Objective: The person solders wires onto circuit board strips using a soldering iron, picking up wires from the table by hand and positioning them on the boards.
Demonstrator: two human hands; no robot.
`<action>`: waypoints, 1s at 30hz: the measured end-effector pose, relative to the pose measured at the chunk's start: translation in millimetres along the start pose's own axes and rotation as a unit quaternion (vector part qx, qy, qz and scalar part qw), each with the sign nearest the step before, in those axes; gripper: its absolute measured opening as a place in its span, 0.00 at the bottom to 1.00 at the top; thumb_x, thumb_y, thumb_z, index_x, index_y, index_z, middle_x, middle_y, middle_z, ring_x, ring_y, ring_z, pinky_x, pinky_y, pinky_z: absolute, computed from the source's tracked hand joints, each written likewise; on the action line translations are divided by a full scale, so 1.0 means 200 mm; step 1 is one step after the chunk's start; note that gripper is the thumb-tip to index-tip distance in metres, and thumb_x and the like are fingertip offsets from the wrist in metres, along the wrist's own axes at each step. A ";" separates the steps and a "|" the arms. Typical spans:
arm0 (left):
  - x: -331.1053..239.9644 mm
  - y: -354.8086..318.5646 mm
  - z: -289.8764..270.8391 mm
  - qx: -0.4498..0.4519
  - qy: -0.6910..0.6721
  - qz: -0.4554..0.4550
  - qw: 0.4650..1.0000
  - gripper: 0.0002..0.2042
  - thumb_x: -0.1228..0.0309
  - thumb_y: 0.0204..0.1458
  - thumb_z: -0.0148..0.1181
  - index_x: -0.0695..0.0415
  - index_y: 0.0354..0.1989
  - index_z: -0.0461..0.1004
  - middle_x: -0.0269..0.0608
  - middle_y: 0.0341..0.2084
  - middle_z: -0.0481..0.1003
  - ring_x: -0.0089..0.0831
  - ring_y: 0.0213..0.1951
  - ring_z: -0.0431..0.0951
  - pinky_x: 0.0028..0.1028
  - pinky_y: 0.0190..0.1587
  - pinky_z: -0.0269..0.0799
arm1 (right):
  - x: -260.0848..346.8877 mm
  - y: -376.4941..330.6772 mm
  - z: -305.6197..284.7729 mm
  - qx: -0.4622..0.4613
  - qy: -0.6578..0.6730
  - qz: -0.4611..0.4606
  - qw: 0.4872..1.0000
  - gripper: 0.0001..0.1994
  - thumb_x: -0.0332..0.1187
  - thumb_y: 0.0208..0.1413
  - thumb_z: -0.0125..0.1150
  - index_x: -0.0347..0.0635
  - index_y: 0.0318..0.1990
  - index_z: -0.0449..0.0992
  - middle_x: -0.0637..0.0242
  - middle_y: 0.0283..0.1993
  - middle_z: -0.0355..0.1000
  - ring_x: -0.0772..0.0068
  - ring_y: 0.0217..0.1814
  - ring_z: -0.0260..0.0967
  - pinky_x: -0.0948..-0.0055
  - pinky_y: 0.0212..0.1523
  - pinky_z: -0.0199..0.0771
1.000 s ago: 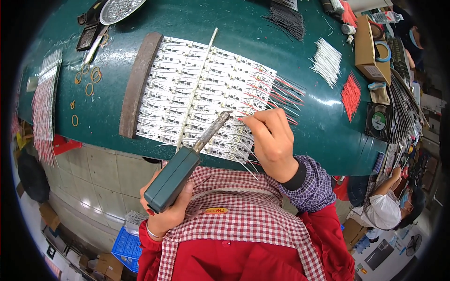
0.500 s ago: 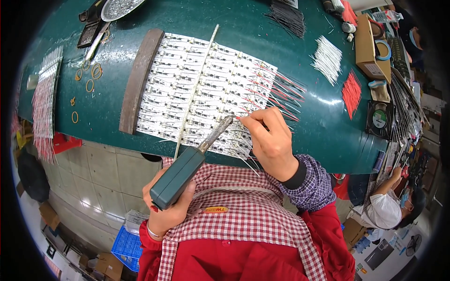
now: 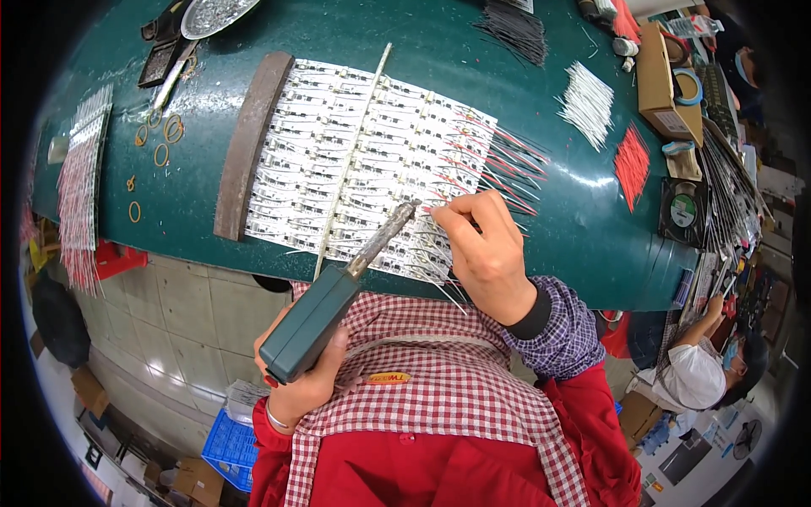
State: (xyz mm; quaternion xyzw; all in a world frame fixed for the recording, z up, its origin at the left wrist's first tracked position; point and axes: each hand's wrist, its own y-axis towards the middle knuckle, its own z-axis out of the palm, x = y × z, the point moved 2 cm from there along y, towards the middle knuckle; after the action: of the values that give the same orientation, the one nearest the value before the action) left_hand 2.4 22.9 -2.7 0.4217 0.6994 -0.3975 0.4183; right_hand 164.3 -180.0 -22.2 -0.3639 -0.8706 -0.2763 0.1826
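My left hand point(image 3: 314, 382) is wrapped round the dark green body of a soldering gun point(image 3: 309, 328). The gun's tip reaches up and right over a white panel of small circuit boards point(image 3: 390, 114), just left of my right fingertips. With thumb and forefinger pinched, my right hand point(image 3: 490, 253) holds the end of a short red wire point(image 3: 428, 209) low over the panel's right part. Red and white wires point(image 3: 511, 156) stick out from the panel's right side. A thin pale strip point(image 3: 355, 152) crosses the panel, and a brown bar point(image 3: 251, 152) lies along its left edge.
Loose white wires point(image 3: 585, 103), red wires point(image 3: 631, 166) and black wires point(image 3: 514, 32) lie on the green table point(image 3: 583, 253). A cardboard box point(image 3: 663, 84) stands at right. Far left is another wired panel point(image 3: 83, 186); rubber bands point(image 3: 161, 155) and a metal dish point(image 3: 215, 15) lie nearby.
The soldering gun has shifted slightly left, its tip now a little farther from my right fingertips. My right hand has barely moved and keeps its pinch.
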 end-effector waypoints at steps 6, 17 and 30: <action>0.02 -0.02 -0.01 -0.020 -0.007 0.007 1.000 0.12 0.77 0.47 0.69 0.68 0.40 0.79 0.48 0.31 0.79 0.33 0.30 0.81 0.27 0.32 0.76 | 0.01 0.00 0.00 -0.013 -0.008 -0.022 1.000 0.15 0.14 0.37 0.59 0.33 0.37 0.77 0.61 0.35 0.68 0.62 0.35 0.67 0.69 0.31 0.71; 0.01 -0.03 -0.01 -0.013 0.000 0.035 0.999 0.12 0.78 0.47 0.68 0.68 0.41 0.79 0.47 0.30 0.79 0.32 0.28 0.81 0.26 0.30 0.75 | 0.01 0.00 0.00 -0.028 -0.009 -0.023 0.999 0.14 0.15 0.38 0.62 0.34 0.37 0.78 0.61 0.34 0.69 0.61 0.36 0.68 0.67 0.34 0.70; -0.02 0.03 0.04 0.004 0.000 0.052 0.999 0.10 0.80 0.47 0.67 0.68 0.39 0.79 0.47 0.31 0.79 0.32 0.28 0.80 0.26 0.30 0.74 | 0.00 0.00 0.01 -0.008 -0.025 -0.039 0.999 0.15 0.18 0.39 0.60 0.32 0.39 0.77 0.61 0.35 0.69 0.62 0.36 0.66 0.66 0.34 0.70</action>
State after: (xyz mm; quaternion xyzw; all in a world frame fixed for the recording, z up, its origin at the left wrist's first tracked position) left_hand 10.3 16.5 -3.5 0.4593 0.6750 -0.3781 0.4364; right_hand 163.3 -178.6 -24.5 -0.3378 -0.8863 -0.2811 0.1464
